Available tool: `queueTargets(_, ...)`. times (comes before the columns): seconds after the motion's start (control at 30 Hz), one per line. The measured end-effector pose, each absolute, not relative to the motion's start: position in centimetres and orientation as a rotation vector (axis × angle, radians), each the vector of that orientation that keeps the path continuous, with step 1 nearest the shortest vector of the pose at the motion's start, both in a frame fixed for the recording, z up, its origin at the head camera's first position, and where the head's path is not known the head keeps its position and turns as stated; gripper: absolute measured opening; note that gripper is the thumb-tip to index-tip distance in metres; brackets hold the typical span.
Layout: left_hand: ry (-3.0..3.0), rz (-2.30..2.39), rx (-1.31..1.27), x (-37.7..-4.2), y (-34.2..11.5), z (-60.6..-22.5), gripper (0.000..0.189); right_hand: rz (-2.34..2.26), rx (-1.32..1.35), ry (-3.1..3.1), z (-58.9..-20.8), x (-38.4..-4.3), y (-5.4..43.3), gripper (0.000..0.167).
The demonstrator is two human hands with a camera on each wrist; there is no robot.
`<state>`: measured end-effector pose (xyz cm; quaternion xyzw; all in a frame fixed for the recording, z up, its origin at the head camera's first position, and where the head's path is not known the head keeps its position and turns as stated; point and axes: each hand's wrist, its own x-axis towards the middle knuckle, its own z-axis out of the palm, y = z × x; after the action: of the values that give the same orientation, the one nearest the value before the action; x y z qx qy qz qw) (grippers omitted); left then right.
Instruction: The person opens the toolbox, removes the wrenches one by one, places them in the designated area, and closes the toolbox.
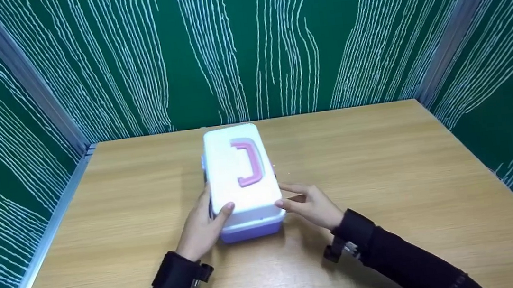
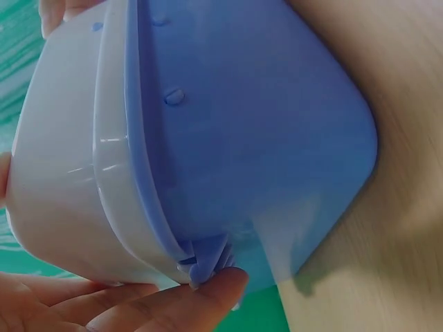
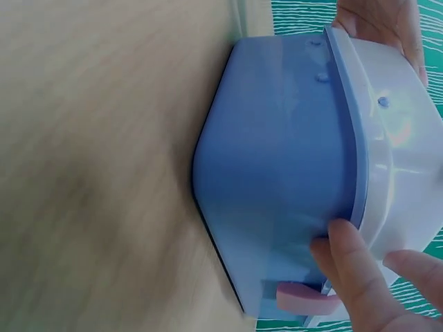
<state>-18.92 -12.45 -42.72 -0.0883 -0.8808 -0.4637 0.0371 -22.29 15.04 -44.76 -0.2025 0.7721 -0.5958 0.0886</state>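
A storage box with a white lid, a pink carrying handle and a blue-purple base stands closed on the table. My left hand holds its left side near the front, thumb on the lid's edge. In the left wrist view those fingers lie by a blue hinge-like piece at the rim. At the right front corner my right hand holds the box, thumb at the lid and fingers at the side. A pink latch shows beside the fingers in the right wrist view.
The wooden table extends around the box. Green panels with white wavy lines enclose the back and both sides, joined by grey corner posts. Dark bands with small cameras sit on both wrists.
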Motion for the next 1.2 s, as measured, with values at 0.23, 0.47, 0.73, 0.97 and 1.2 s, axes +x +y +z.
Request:
queueTargets(0.23, -2.721, -1.405, -0.336, -18.6, -11.3, -42.6, 0.085, -1.829, -0.511, 2.288, -44.8, -20.8, 16.4, 0.06)
queueTargets(0.47, -2.762, -1.393, -0.371, -18.5, -10.3, -42.8, 0.088, -1.857, -0.49, 2.317, -44.7, -19.3, 17.6, 0.059)
queueTargets(0.73, -2.783, -1.389, -0.448, -18.0, -9.1, -42.6, 0.088, -1.866, -0.489, 2.355, -44.5, -17.7, 19.2, 0.055)
queueTargets(0.97, -2.798, -1.377, -0.531, -17.6, -8.3, -42.4, 0.089, -1.878, -0.435, 2.37, -44.4, -16.5, 20.3, 0.054)
queueTargets(1.2, -2.812, -1.367, -0.564, -17.3, -7.9, -42.3, 0.088, -1.871, -0.42, 2.406, -44.5, -15.7, 20.9, 0.051)
